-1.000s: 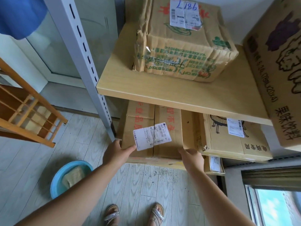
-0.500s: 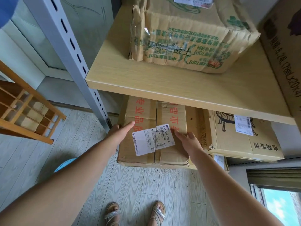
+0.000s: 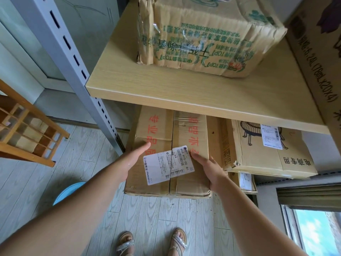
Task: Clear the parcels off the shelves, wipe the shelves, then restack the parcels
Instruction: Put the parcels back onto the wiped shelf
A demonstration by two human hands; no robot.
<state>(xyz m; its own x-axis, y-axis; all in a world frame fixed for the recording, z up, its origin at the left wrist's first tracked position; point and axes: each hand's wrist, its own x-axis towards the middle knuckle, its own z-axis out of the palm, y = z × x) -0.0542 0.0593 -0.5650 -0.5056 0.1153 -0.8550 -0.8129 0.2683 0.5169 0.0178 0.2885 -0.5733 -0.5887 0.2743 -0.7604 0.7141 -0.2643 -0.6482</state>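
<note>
A brown parcel (image 3: 156,130) with red characters and a white shipping label (image 3: 166,163) lies on the lower shelf level, its front end sticking out past the upper shelf board (image 3: 184,93). My left hand (image 3: 132,159) lies along its left top edge with straight fingers. My right hand (image 3: 210,170) grips its right edge, fingers over the top. A crumpled green-printed parcel (image 3: 203,43) sits on the upper board. To the right of the held parcel lies a parcel with a fan drawing (image 3: 267,157), on top of a smaller parcel (image 3: 245,182).
A tall carton (image 3: 317,61) stands at the right of the upper board. The grey slotted upright (image 3: 73,61) is left of the shelf. A wooden rack (image 3: 24,130) and a blue basin (image 3: 68,191) are on the floor at left. A window (image 3: 313,231) is at lower right.
Both hands moved from the parcel's front corners up onto its top and sides. The red-lettered parcel has slid out toward me, and the view has moved closer.
</note>
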